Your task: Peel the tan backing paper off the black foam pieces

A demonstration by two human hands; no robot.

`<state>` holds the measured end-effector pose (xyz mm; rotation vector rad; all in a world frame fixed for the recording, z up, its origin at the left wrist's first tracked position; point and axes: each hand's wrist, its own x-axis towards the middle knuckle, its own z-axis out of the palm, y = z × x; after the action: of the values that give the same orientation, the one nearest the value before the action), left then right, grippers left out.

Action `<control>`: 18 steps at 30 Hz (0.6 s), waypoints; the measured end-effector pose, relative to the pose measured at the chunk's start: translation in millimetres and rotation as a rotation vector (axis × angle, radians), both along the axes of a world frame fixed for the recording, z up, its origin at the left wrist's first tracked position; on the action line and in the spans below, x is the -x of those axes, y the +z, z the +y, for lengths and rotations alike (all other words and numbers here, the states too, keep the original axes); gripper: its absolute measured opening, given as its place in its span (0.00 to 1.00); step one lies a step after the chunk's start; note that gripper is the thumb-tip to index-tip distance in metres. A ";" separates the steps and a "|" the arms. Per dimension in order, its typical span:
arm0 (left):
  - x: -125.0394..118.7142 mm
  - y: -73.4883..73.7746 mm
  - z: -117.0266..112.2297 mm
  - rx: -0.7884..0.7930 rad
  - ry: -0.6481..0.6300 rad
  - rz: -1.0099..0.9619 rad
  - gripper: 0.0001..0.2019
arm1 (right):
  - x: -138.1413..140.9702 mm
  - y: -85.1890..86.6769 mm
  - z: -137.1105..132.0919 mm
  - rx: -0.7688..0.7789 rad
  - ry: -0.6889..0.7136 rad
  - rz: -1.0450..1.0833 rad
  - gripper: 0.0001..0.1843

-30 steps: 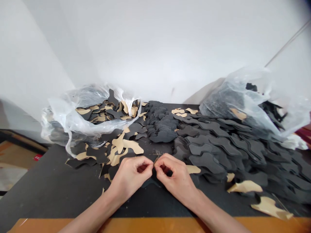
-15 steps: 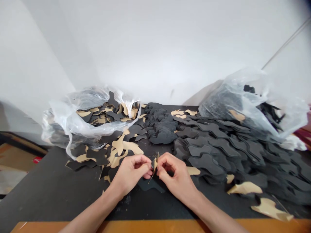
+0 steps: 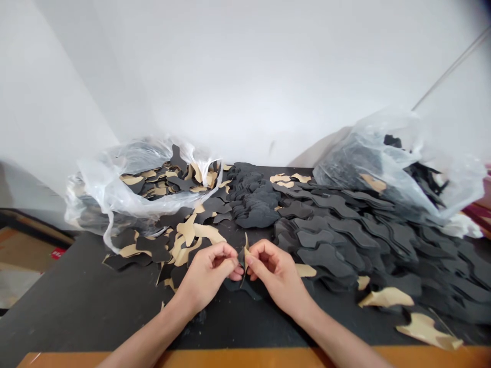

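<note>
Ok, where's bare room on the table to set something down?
Widest: the dark tabletop at front left, between the loose black-and-tan pieces and the left forearm. Smaller: a strip between the forearms, before the orange front edge. Crowded: right side, under stacked black shapes, and the back, by the plastic bags.

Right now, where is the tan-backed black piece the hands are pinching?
The tan-backed black piece sits mid-frame in the head view, pinched between the left hand and right hand, beside the stacked black shapes.

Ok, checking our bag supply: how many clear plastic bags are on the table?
2: the left bag, at the back left, and the right bag, at the back right. Others could be hidden.
</note>
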<state>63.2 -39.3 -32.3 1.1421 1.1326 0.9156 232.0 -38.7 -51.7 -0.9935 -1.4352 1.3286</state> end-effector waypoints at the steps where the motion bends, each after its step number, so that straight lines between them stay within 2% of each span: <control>1: 0.0 0.3 0.0 0.013 -0.001 -0.027 0.05 | -0.6 -0.4 0.2 -0.016 -0.010 0.001 0.12; 7: 2.0 5.4 -3.1 0.042 -0.101 -0.227 0.07 | -4.4 0.1 -0.3 -0.221 -0.095 -0.175 0.09; 9: 2.3 6.0 -2.9 0.033 -0.108 -0.208 0.09 | -4.8 1.2 -1.6 -0.292 -0.092 -0.223 0.08; 12: 1.3 4.4 -0.5 0.036 -0.072 -0.080 0.11 | -4.7 2.5 -4.1 -0.375 -0.070 -0.284 0.08; 15: 0.5 1.7 1.6 0.059 -0.062 -0.042 0.14 | -4.8 2.6 -4.2 -0.371 -0.069 -0.291 0.08; 18: 1.3 0.6 1.3 0.068 -0.042 -0.092 0.14 | -5.7 2.4 -0.8 -0.251 -0.108 -0.219 0.10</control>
<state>61.9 -38.0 -31.8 1.0546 1.0539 0.8820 237.6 -39.5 -49.3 -1.0553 -1.6416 0.9567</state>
